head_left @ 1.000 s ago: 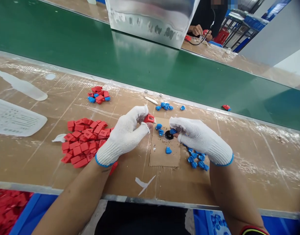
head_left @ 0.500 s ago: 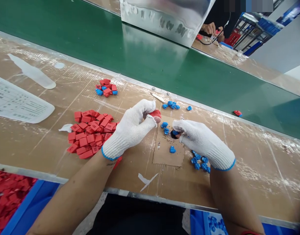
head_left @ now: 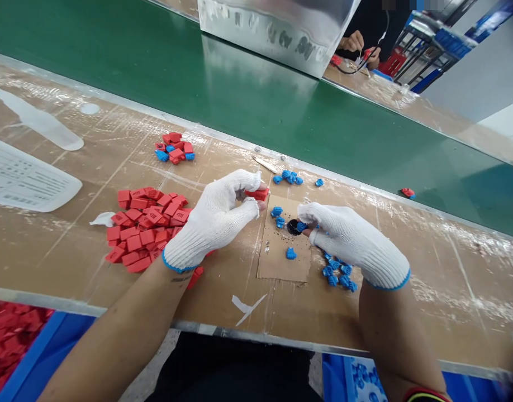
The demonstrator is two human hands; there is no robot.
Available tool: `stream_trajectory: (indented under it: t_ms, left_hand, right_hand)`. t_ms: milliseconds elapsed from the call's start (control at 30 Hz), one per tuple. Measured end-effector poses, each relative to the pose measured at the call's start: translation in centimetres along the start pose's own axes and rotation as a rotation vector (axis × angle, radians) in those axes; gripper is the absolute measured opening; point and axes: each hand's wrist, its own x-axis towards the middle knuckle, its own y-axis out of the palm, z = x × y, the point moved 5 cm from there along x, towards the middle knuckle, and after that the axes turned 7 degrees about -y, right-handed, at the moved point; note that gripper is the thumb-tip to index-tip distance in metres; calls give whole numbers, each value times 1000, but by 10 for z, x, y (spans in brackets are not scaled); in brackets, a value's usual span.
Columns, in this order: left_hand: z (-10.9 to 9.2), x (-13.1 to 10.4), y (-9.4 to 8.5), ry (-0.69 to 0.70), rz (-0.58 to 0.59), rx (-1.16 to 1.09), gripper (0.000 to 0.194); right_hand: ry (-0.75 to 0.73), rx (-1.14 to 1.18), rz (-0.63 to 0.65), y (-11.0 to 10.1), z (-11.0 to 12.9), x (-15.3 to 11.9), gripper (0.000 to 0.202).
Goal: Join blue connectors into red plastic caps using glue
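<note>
My left hand (head_left: 217, 215), in a white knit glove with bare fingertips, pinches a red plastic block (head_left: 257, 194) above the table. My right hand (head_left: 342, 237), gloved the same way, grips a small blue plastic piece (head_left: 300, 226) at the edge of a round black dish (head_left: 294, 227). That dish sits on a flat cardboard sheet (head_left: 284, 271) with several loose blue pieces (head_left: 290, 253) around it. More blue pieces (head_left: 339, 272) lie below my right hand. A heap of red blocks (head_left: 145, 229) spreads left of my left hand.
Beyond the table runs a green conveyor belt (head_left: 114, 72) carrying one red-and-blue piece (head_left: 408, 192). A metal housing (head_left: 273, 33) stands over it. Mixed pieces (head_left: 175, 148) and a pen-like tool (head_left: 264, 164) lie near the belt. A co-worker's hands (head_left: 357, 44) show across it.
The left hand has turned the red block so a longer side shows. The right fingers have drawn slightly back, exposing more of the black dish and the blue piece. The view has shifted slightly.
</note>
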Motion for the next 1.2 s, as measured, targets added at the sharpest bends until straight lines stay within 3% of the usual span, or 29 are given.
stream_trajectory:
  t_ms: [233,367,433,567,633,733,933,1200]
  left_hand:
    - [4,0,-1,-8,23,31,20]
    - [2,0,-3,-23,0,9,21]
    - [0,0,-1,-39,-1,-1,19]
    - [-8,-5,9,-10,51,-128,9]
    - [-10,-10,17,-14,111,-232,9]
    - [-9,-18,28,-104,176,-342,15]
    - [-6,-26,40,-164,275,-486,19]
    - [-9,-26,42,-173,293,-514,24]
  right_hand:
    - [-8,-15,-3,4,1,0,31]
    - [-11,-2,-50,-6,1,-4,30]
    - [-2,50,-151,-16,0,-9,25]
    - [-2,313,-505,-33,3,-19,25]
    - [-18,447,-650,-34,7,-20,32]
    - [-39,607,-764,-29,16,-15,38]
    - [-46,740,-846,-22,27,-5,36]
    - [-41,739,-862,-21,31,-5,38]
